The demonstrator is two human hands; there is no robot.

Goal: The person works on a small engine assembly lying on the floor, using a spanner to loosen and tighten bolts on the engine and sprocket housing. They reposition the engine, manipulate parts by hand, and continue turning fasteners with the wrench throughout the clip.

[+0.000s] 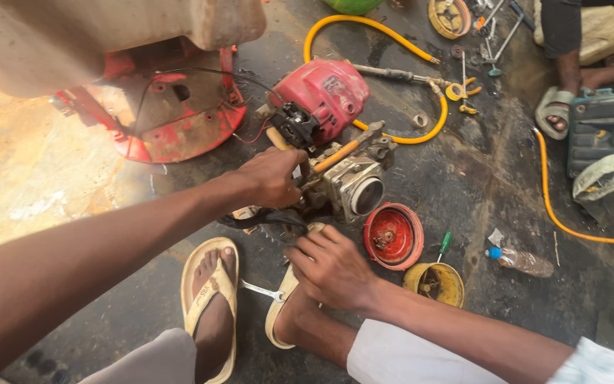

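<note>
The dark oily floor (463,185) carries my small engine (342,178). A red cover (393,236), yellow hose (392,43) and plastic bottle (520,261) lie on it.

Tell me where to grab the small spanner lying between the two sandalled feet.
Take the spanner by its bare middle shank, coming from above. It lies flat on the ground, its right end tucked against the sandal, so only the shank and the left end are free.

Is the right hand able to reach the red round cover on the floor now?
Probably yes: the right hand rests beside the red round cover, and nothing lies between them.
</note>
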